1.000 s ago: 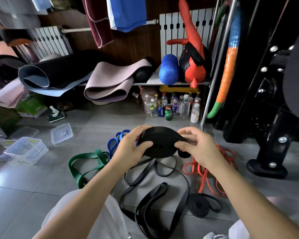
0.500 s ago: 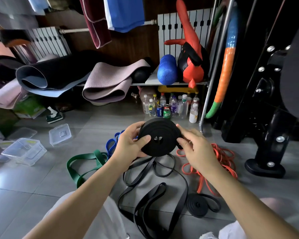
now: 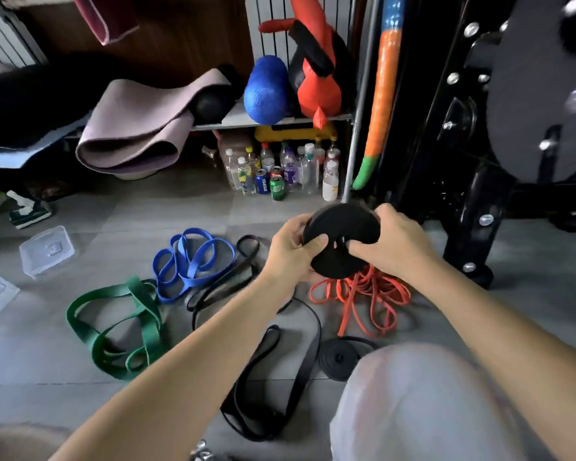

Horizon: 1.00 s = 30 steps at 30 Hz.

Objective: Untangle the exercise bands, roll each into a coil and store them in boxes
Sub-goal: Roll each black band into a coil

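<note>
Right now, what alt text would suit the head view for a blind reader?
Left hand and right hand grip a coiled black exercise band above a grey floor. Green band, blue band, orange band and loose black band lie tangled below, beside a smaller black coil.

Black band coil (image 3: 341,242) — tightly rolled, held above orange band (image 3: 363,294).

Bare hands (image 3: 290,257) and forearms (image 3: 193,364); pale, blurred trouser leg (image 3: 413,404), perhaps light grey.

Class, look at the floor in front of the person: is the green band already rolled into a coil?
No: the green band lies in loose, open loops on the floor, not rolled up.
</note>
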{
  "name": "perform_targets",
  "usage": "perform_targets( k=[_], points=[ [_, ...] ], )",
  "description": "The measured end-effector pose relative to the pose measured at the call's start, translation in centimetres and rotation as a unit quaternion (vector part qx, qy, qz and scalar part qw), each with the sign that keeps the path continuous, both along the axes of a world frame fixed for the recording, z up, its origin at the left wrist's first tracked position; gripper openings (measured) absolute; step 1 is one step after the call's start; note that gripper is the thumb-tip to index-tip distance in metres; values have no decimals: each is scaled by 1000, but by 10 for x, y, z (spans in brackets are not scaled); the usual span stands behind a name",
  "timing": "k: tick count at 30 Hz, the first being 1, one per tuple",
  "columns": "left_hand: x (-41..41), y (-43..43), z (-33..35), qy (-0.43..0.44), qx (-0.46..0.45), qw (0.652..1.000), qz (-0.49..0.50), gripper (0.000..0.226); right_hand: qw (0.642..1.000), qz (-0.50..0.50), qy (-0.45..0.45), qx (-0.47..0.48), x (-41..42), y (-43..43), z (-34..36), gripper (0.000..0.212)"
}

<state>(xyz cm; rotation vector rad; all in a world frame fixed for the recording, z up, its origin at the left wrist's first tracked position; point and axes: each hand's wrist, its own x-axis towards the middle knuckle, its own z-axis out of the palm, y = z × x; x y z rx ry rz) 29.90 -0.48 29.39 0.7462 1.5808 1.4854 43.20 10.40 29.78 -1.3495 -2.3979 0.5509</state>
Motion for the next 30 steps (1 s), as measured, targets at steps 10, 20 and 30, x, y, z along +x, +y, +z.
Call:
perform_targets(
  k=[10,20,30],
  points=[
    [53,75,-178,-47,-190,977,-83,27,981,-113,-86,-134,59,44,-191,54],
    [72,87,-346,312,-365,809,-339,27,884,-246,-152,-367,124,53,-348,59],
    [93,71,-414,551,-227,602,-531,36,858,-324,-181,-356,144,62,-419,52]
  ],
)
